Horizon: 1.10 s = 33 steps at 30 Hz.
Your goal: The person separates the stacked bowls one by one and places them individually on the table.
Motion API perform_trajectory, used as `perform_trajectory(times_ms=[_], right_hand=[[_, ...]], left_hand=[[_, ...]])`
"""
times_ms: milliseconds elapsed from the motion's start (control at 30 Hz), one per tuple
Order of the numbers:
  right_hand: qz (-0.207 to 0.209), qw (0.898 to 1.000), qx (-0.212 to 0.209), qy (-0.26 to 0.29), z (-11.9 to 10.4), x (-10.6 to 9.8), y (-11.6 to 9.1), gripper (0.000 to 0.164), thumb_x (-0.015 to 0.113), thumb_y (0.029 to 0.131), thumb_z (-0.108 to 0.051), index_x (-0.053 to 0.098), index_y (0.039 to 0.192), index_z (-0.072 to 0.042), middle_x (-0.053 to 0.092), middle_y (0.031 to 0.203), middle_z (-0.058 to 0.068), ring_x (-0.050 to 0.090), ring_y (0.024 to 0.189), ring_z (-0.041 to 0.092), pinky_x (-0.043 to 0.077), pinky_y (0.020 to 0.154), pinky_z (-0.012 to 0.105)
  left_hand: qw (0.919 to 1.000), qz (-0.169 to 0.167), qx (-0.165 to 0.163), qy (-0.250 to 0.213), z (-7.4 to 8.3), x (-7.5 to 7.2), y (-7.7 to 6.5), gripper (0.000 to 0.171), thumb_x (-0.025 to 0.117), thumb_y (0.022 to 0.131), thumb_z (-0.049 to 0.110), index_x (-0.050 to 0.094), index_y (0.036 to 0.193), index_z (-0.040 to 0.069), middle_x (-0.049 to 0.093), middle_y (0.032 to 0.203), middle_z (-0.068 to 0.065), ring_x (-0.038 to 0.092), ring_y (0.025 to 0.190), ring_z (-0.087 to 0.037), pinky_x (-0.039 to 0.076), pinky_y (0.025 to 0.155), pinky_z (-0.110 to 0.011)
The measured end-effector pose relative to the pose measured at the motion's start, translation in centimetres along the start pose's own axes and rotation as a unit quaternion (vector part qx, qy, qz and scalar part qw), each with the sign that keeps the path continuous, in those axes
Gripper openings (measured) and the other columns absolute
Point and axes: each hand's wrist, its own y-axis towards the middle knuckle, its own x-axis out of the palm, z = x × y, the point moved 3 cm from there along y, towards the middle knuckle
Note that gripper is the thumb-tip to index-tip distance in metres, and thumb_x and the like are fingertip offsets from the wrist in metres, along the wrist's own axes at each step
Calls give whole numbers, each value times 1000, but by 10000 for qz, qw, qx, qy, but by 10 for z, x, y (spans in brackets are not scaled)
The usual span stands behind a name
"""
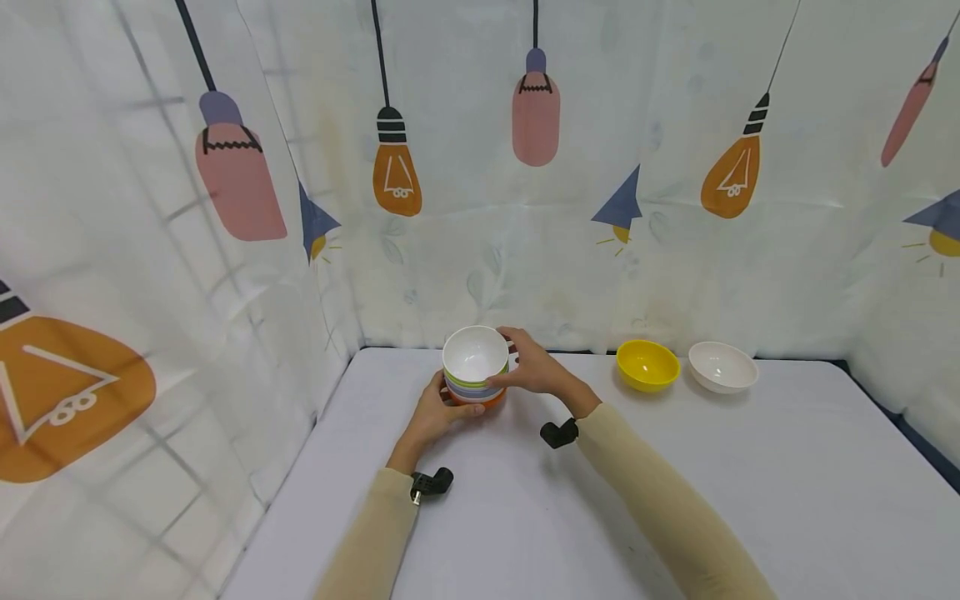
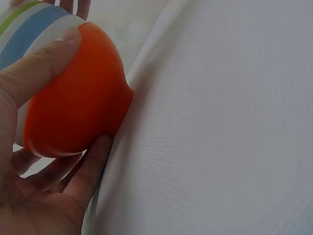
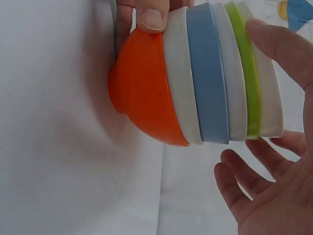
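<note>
A stack of nested bowls stands at the table's back left, with an orange bowl (image 2: pixel 85 100) at the bottom. Above it come pale bowls, a blue bowl (image 3: pixel 208 73), a green bowl (image 3: pixel 246 73) and a white bowl (image 1: pixel 476 353) on top. My left hand (image 1: pixel 433 415) grips the orange bowl low down, thumb on its near side and fingers round the far side and base. Near the top of the stack, my right hand (image 1: pixel 534 367) holds the upper bowls. Its thumb lies over the green and white edges, with the fingers at the opposite side.
A yellow bowl (image 1: pixel 648 365) and another white bowl (image 1: pixel 723 367) sit side by side toward the back right of the white table (image 1: pixel 540 517). A printed curtain (image 1: pixel 480 250) hangs behind the table and along its left side.
</note>
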Motion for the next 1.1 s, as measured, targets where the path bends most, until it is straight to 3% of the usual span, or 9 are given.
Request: perform_trajectory(times_ms=[467, 1100], right_hand=[[-157, 9994, -164, 249, -3, 8, 12, 105, 92, 76, -28, 28, 157, -12, 38, 152, 15, 47, 137, 33, 45, 113, 55], [175, 9996, -204, 77, -2, 10, 14, 97, 94, 72, -39, 42, 151, -19, 46, 142, 11, 52, 127, 29, 51, 106, 52]], left_hand=[[9999, -74, -80, -79, 0, 2, -1, 103, 92, 77, 28, 31, 158, 14, 44, 156, -11, 51, 138, -36, 45, 113, -52], [9998, -19, -141, -127, 1, 0, -2, 104, 94, 74, 29, 32, 157, 15, 44, 155, -10, 51, 137, -35, 45, 113, -51]])
